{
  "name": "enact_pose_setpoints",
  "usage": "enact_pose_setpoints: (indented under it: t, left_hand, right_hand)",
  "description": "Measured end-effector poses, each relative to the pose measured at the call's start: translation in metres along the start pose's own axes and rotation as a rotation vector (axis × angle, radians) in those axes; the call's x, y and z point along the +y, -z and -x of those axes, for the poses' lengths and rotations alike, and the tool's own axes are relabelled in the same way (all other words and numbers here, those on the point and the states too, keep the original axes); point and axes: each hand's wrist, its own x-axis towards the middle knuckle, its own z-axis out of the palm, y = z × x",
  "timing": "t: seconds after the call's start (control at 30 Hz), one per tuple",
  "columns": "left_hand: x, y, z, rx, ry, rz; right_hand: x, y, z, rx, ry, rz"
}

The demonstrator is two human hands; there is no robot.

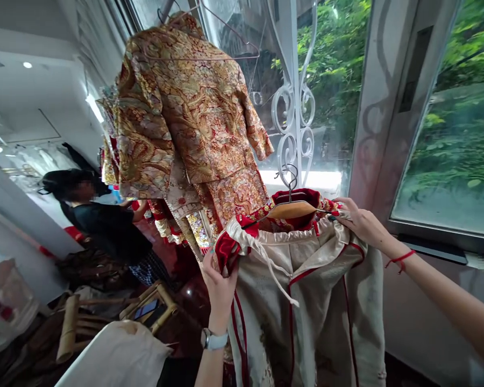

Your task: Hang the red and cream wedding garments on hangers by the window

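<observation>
A cream skirt with red piping, a gathered waistband and a dangling drawstring is spread in front of me. Inside its waist sits a red embroidered garment on a hanger with a wooden middle and a metal hook. My left hand, with a watch above its wrist, is closed on the waist at the left side, near red fabric. At the right end of the waistband my right hand pinches the cloth; a red string circles that wrist.
Behind hangs a gold-and-red brocade jacket among other ornate garments. A window with white scroll ironwork stands at the back right. To the left, a person in black is by the clothes; a bamboo chair is nearby.
</observation>
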Motion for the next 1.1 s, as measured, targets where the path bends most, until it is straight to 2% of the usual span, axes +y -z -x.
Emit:
enact_pose_setpoints:
  t: [0.07,0.13,0.27,0.4,0.5,0.63,0.7,0.77,0.87,0.93,1.0,1.03,1.1]
  left_hand:
    - [-0.005,0.006,0.010,-0.065,0.195,0.053]
    - [-0.009,0.011,0.018,-0.116,0.316,0.116]
    - [-0.019,0.013,0.026,-0.131,0.423,0.307]
    - [-0.025,0.014,0.025,-0.183,0.479,0.306]
    - [-0.020,0.017,0.022,-0.215,0.460,0.210]
    - [-0.008,0.016,0.022,-0.076,0.397,0.205]
    - [-0.007,0.015,0.019,-0.054,0.404,0.218]
    - [-0.012,0.020,0.011,-0.107,0.386,0.110]
    - [-0.025,0.037,-0.013,-0.274,0.268,-0.095]
    - [-0.032,0.051,-0.030,-0.431,0.200,-0.110]
    - [-0.035,0.060,-0.042,-0.525,0.164,-0.076]
    - [-0.035,0.059,-0.044,-0.525,0.156,-0.064]
    - [-0.032,0.050,-0.039,-0.430,0.176,-0.047]
  right_hand:
    - [-0.001,0.000,0.001,-0.032,0.003,0.001]
    - [-0.002,0.000,0.002,-0.033,0.017,0.005]
    - [-0.001,0.001,0.002,0.008,0.074,0.045]
    - [-0.002,0.002,0.004,0.016,0.110,0.151]
    - [-0.002,0.002,0.006,0.047,0.106,0.204]
    - [0.002,-0.003,0.007,0.085,0.121,0.201]
    - [0.005,-0.005,0.006,0.085,0.123,0.180]
    - [0.007,-0.006,0.006,0.078,0.128,0.157]
    - [0.006,-0.004,0.005,0.050,0.133,0.135]
    - [0.005,-0.004,0.004,0.036,0.130,0.128]
    - [0.005,-0.005,0.005,0.038,0.117,0.129]
    - [0.005,-0.006,0.005,0.039,0.111,0.130]
    - [0.006,-0.008,0.006,0.038,0.106,0.131]
